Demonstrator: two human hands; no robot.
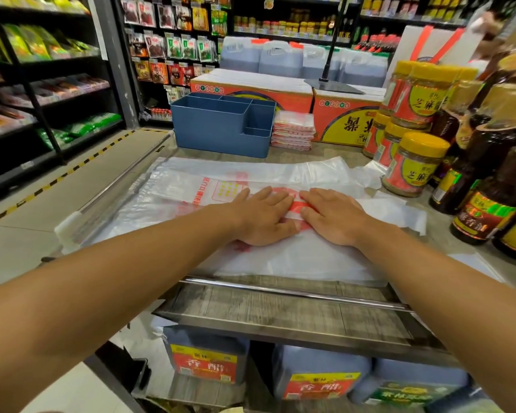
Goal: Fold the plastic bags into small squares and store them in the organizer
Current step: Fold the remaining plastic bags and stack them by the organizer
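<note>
On the surface point(280, 302), plastic bag point(280, 257) lies flat under left hand point(262, 219) and right hand point(334, 219), both pressing with straight fingers. Thin, light, slippery: likely springs open, so pin creases, lift by edges. Organizer point(221, 129) stands behind.

Readable text, head view.

Yellow-lidded glass jars with red-and-yellow labels point(411, 162), at 2 o'clock on the surface: label reads 芝麻, further characters cut off. Same 芝麻 on the jar stacked above.

Dark brown glass bottle with red label point(489, 201), 3 o'clock: characters ending 香油; first character unclear.

Translucent blue plastic jugs with red-and-yellow labels point(204, 360), shelf below the surface, 6 o'clock: 香醋 on two labels.

Orange-and-yellow cardboard carton point(344, 122), 1 o'clock: large black characters, upside down, not legible.

Clear plastic bag with red print point(215, 186), centre of the surface: red vertical characters, too blurred to read.

Shelf packets, 11 to 12 o'clock: print too small.
</note>
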